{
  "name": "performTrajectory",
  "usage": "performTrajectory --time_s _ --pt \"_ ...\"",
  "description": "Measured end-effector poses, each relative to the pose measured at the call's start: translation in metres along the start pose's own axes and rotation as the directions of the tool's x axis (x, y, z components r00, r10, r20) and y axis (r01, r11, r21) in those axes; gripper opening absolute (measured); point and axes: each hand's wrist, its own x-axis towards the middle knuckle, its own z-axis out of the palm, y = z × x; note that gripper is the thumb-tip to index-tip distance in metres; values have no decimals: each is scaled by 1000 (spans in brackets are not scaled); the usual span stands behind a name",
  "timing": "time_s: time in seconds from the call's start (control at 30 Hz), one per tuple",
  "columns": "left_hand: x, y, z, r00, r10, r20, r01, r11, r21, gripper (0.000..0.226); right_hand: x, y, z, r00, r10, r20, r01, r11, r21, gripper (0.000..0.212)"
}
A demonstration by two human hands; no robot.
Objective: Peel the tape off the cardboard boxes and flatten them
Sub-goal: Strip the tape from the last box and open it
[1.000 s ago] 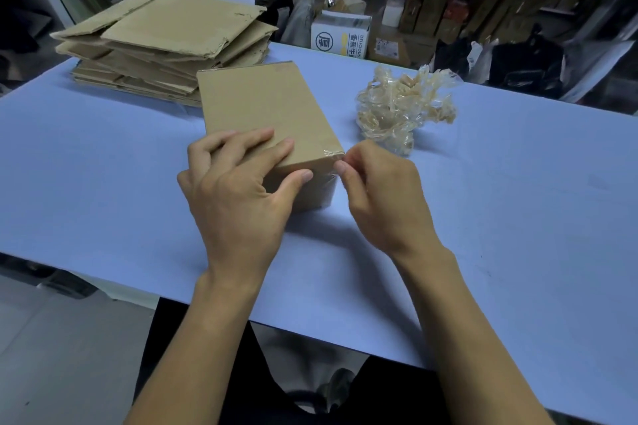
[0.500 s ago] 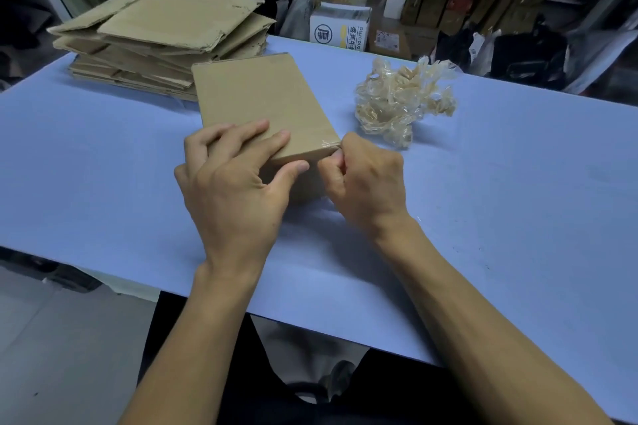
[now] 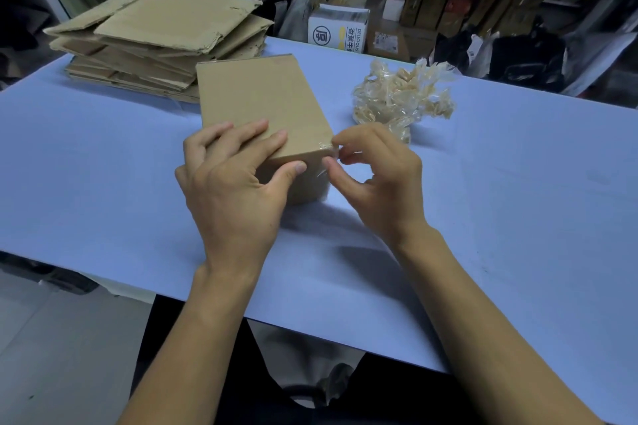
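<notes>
One sealed box is what the person has in hand, lying flat on the blue bench right under the left hand, whose fingers are spread and pressed down on the lid with the thumb against the near end, pinning it in place. The right hand sits just beside the box's near right corner, thumb and forefinger pinched together on what looks like a lifted edge of clear tape; I can't quite tell how much of the strip has come free, but it seems only the very start. Beyond the right fingers lies a crumpled wad of peeled tape, and beyond the left fingers, touching the far corner of the box, is a stack of flattened cardboard. Judging by those two heaps, a good number of boxes are already finished. This one is not: it holds its full shape, so the tape has to come off and the box has to be pressed flat and added to the stack.
</notes>
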Motion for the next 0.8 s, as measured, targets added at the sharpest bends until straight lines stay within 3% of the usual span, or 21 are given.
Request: performTrajectory --time_s 0.07,0.2,0.43,0.67,0.73,0.8 --pt "0 1 1 1000 2 -5 -2 1000 6 37 0 -4 4 997 -54 -53 46 988 -148 4" --pt "0 0 1 1000 19 -16 -19 1000 23 38 1 -8 9 983 -150 -106 98 917 -388 16" --pt "-2 3 3 998 47 -51 -44 997 69 36 5 -6 12 965 -227 -134 115 820 -561 22" --pt "-2 6 5 998 35 -54 -30 995 90 35 5 -4 15 974 -185 -130 90 843 -531 14" --pt "-3 7 6 997 33 -63 -27 995 100 35 5 -6 15 982 -112 -150 39 905 -424 11" --pt "-3 7 7 997 25 -68 -18 995 103 35 4 -7 13 981 52 -185 -92 971 -219 7"
